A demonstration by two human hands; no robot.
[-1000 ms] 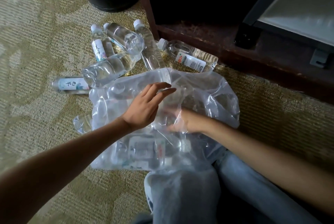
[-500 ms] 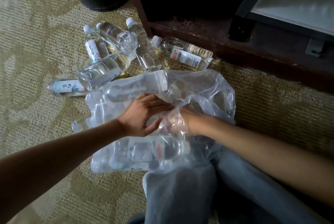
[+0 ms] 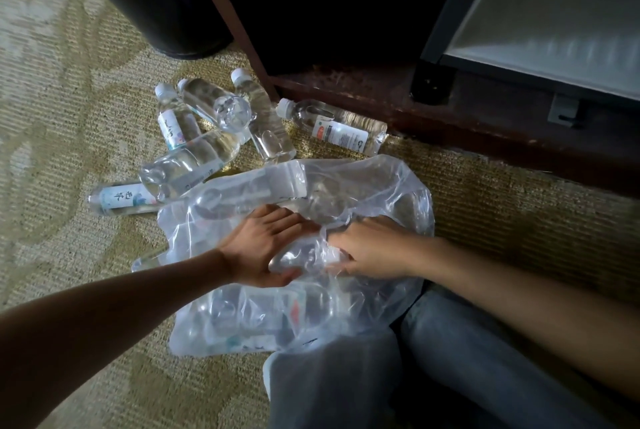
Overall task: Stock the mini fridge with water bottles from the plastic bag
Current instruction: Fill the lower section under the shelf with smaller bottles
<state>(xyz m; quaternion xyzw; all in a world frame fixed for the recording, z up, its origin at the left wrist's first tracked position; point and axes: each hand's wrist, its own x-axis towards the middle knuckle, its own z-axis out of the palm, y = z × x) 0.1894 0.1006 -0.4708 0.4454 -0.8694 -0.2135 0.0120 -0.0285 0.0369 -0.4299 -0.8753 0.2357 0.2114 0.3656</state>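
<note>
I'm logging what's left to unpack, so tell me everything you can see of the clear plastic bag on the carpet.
The clear, crinkled thin-film plastic bag lies slumped on the patterned beige carpet against a grey-trousered knee. Several clear water bottles show through it. The left hand grips a bottle-shaped bulge; the right hand bunches its film.

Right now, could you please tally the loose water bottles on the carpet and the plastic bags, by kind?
Loose water bottles: 6
Plastic bag: 1
Total: 7
Bottles inside the bag are too blurred to count.
</note>
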